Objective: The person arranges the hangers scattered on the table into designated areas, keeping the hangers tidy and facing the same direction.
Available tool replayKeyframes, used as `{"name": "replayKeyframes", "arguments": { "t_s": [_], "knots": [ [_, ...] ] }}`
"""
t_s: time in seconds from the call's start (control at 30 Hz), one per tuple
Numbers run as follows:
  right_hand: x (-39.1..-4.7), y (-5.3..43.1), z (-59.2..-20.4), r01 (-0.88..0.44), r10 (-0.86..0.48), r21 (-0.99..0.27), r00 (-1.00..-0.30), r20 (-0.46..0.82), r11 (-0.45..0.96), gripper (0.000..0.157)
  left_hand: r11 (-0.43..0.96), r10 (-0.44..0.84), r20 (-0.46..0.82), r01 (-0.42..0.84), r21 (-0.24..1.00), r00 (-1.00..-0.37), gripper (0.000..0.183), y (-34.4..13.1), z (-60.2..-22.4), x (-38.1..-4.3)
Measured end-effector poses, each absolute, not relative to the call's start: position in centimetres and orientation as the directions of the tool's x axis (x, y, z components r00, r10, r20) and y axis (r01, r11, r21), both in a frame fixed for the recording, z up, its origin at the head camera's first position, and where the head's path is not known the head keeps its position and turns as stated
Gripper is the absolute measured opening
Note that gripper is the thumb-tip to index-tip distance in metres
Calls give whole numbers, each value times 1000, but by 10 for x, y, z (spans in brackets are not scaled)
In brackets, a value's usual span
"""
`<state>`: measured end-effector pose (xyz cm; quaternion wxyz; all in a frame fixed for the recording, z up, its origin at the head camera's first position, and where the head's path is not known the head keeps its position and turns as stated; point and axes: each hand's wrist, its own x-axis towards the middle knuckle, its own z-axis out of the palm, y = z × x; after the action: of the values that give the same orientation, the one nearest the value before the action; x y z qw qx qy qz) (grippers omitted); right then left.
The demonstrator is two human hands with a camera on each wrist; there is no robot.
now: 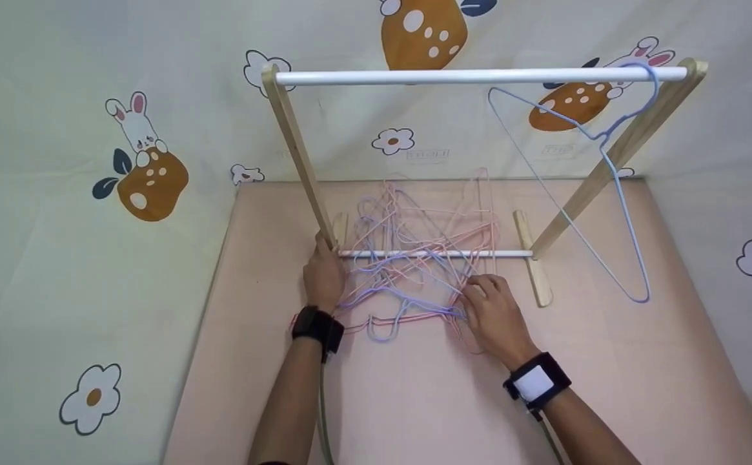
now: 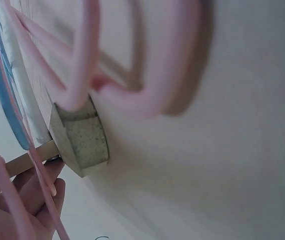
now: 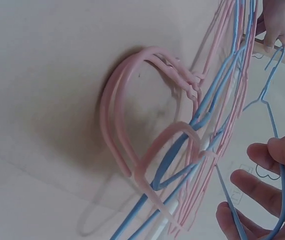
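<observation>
My left hand (image 1: 324,276) grips the lower end of the left wooden post (image 1: 298,155) of a small clothes rack; its fingers (image 2: 47,185) show behind pink hanger wire in the left wrist view. At the right of the tangled heap of pink and blue hangers (image 1: 408,245), my right hand (image 1: 495,316) holds a blue hanger (image 3: 284,195) near one corner, thumb and finger pinching its wire. That hanger's hook points up toward the post in the right wrist view. Another blue hanger (image 1: 627,219) hangs from the rack's white top bar (image 1: 466,77), near its right end.
The rack's right wooden post (image 1: 621,161) stands on a wooden foot (image 1: 534,265). A white lower bar (image 1: 511,254) runs through the hanger heap. Beneath is a pink surface (image 1: 401,407), with patterned sheets (image 1: 175,271) at the back and sides.
</observation>
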<state>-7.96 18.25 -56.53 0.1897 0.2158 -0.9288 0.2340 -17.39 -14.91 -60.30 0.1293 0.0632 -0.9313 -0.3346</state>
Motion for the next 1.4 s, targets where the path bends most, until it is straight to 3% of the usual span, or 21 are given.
{"name": "replayKeyframes", "arguments": {
  "t_s": [0.27,0.57,1.0,1.4],
  "knots": [
    [-78,183,-556,-497,-307,-342,-822,480,798,5,785,-199,258,4,619,-945,42,-147,-604,-173],
    [-69,186,-539,-456,-287,-357,-854,435,816,9,785,-213,254,-10,619,-944,39,-148,-605,-175],
    [-54,195,-514,-502,-300,-320,-806,510,804,6,791,-219,275,-5,611,-936,37,-147,-605,-174],
    [-48,212,-477,-476,-227,-318,-781,581,820,9,792,-210,260,-8,610,-942,43,-147,-604,-172]
  ]
}}
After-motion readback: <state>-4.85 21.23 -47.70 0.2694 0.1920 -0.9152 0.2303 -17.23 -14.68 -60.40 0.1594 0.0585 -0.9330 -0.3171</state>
